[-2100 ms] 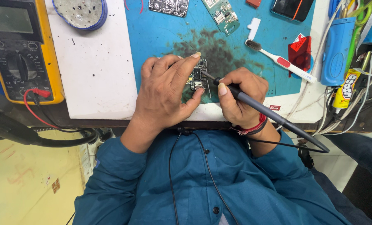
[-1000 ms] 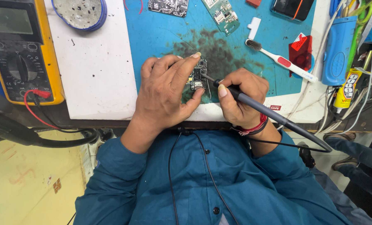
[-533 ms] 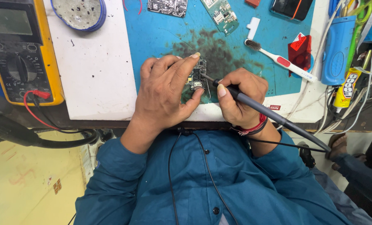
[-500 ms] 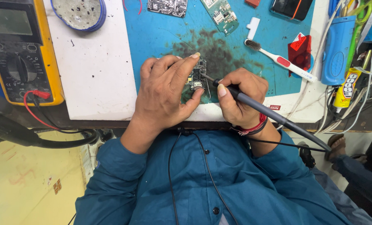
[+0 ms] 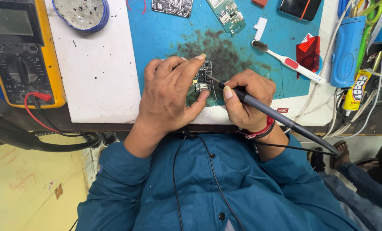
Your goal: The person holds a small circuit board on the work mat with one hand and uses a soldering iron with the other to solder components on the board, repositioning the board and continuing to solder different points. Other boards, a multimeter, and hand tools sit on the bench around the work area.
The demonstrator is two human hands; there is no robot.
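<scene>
A blue work mat (image 5: 165, 34) lies under both hands. Up and to the left of the grip sits a yellow multimeter (image 5: 22, 51); up and to the right lies a white toothbrush (image 5: 291, 63). The left hand (image 5: 169, 96) pinches a small circuit board (image 5: 202, 79) between forefinger and thumb. Just right of it, the right hand (image 5: 246, 100) is closed around a dark soldering iron (image 5: 280, 117), its tip touching the board's right edge.

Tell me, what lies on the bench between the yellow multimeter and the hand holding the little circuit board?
In the head view, only a bare white board separates the multimeter from the left hand pinching the small circuit board.
</scene>
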